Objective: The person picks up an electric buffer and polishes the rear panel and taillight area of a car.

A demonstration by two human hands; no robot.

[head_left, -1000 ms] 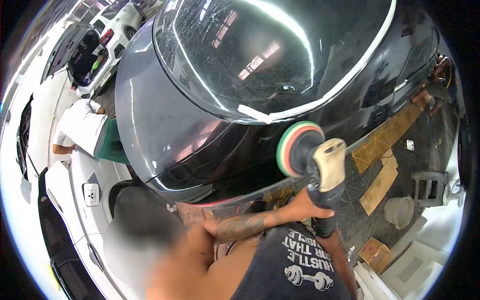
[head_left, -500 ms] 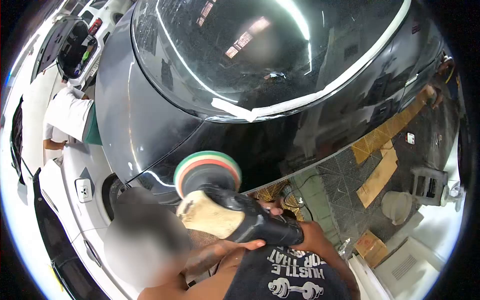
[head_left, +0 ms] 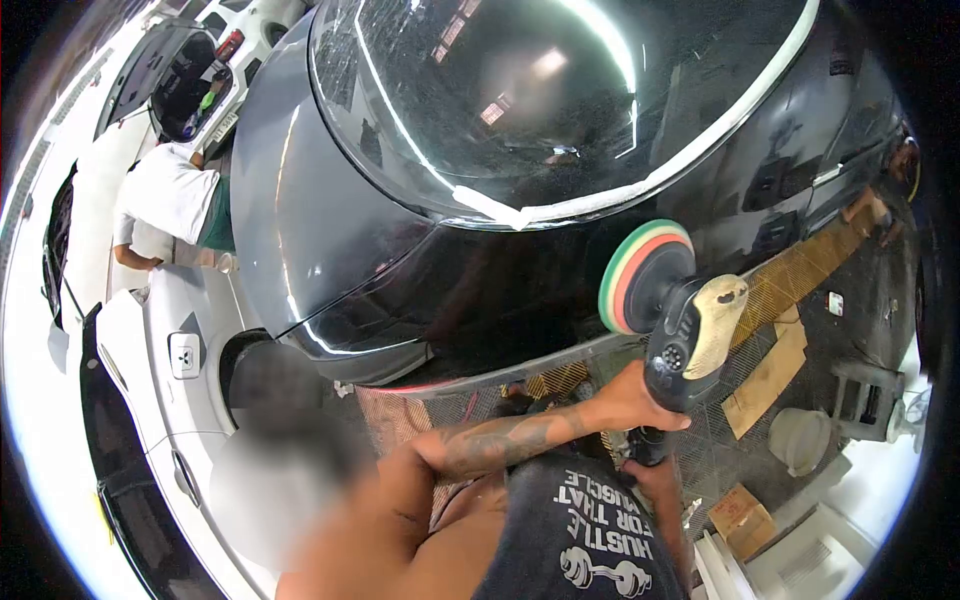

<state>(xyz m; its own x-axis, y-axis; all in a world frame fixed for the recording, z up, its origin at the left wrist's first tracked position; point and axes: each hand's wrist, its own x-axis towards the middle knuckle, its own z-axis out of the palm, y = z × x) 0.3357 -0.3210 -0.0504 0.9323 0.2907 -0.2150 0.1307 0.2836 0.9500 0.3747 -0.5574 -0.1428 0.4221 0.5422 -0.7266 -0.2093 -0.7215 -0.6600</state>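
A polisher (head_left: 715,320) with a black and tan body is held in front of me, to the right. Its round pad (head_left: 625,275), layered green, cream and red, faces the side panel of the glossy black car (head_left: 510,280); I cannot tell whether they touch. My left hand (head_left: 635,398), at the end of a tattooed forearm, is closed around the polisher's lower body. Lower down, my right hand (head_left: 650,477) is wrapped about the rear handle and partly hidden. White tape (head_left: 600,208) runs along the lower edge of the car's dark glass.
On the left stands a white car (head_left: 205,300), where a person in a white shirt (head_left: 170,195) bends over. Flat cardboard (head_left: 765,385), a grey stool (head_left: 865,400), a bucket (head_left: 800,440) and a cardboard box (head_left: 742,517) are on the right-hand floor.
Both hands have carried the polisher to the right along the black car. The pad has turned and now shows edge-on, facing the panel. My view has shifted slightly.
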